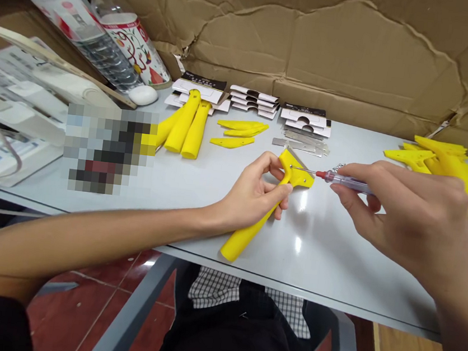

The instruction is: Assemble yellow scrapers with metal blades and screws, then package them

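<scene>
My left hand [259,192] is wrapped round the neck of a yellow plastic scraper [247,239], whose handle slants toward the table's front edge. A metal blade edge shows along the far side of its head, and two screws sit in the head. In my right hand [411,212] is a screwdriver [345,181] with a clear handle and red collar. Its thin shaft reaches left, and its tip meets the scraper head at the left screw. Small screws [338,167] lie partly hidden behind the right hand's fingers.
Yellow handles [183,124], flat yellow plates [239,132], metal blades [305,141] and folded cards [253,100] lie along the back. More yellow scraper parts [449,172] are piled at right. Bottles [133,40] and white devices [35,102] stand left. A cardboard wall [316,44] closes the back.
</scene>
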Action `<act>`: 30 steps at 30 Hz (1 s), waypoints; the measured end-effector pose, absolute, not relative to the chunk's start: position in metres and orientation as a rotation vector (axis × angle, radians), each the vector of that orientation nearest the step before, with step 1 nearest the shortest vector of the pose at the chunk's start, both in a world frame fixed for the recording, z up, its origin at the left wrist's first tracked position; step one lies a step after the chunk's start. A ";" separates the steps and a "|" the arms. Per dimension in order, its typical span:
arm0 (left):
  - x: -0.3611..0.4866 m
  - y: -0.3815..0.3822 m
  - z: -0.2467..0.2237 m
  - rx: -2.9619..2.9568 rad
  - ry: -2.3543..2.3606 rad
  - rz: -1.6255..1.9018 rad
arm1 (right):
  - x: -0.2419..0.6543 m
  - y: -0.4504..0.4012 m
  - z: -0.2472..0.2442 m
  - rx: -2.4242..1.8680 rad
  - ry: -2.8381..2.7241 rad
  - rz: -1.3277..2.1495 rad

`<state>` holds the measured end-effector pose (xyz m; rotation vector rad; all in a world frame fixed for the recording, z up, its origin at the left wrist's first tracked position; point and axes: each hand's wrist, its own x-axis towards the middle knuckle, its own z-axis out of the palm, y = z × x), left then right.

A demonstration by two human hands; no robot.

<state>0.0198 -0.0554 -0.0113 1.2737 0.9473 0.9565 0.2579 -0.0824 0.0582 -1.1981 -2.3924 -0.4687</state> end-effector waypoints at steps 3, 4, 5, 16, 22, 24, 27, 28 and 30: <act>0.020 -0.055 -0.012 1.275 0.944 0.969 | 0.255 -0.081 0.056 -1.160 -2.381 -0.491; 0.020 -0.055 -0.011 1.274 0.945 0.974 | 0.253 -0.081 0.055 -1.142 -2.375 -0.497; 0.020 -0.055 -0.011 1.275 0.945 0.982 | 0.253 -0.080 0.054 -1.125 -2.366 -0.509; 0.021 -0.055 -0.016 1.332 0.928 1.023 | 0.249 -0.080 0.052 -1.201 -2.317 -0.144; 0.018 -0.052 -0.014 1.393 0.972 1.032 | 0.245 -0.080 0.065 -1.435 -2.163 0.403; 0.017 -0.048 -0.012 1.414 1.002 1.046 | 0.244 -0.078 0.065 -1.495 -2.043 0.666; 0.017 -0.044 -0.011 1.433 1.018 1.058 | 0.247 -0.074 0.066 -1.522 -1.889 0.951; 0.017 -0.044 -0.011 1.434 1.015 1.055 | 0.248 -0.073 0.066 -1.526 -1.861 0.993; 0.017 -0.046 -0.009 1.423 1.008 1.047 | 0.251 -0.070 0.068 -1.514 -1.842 1.025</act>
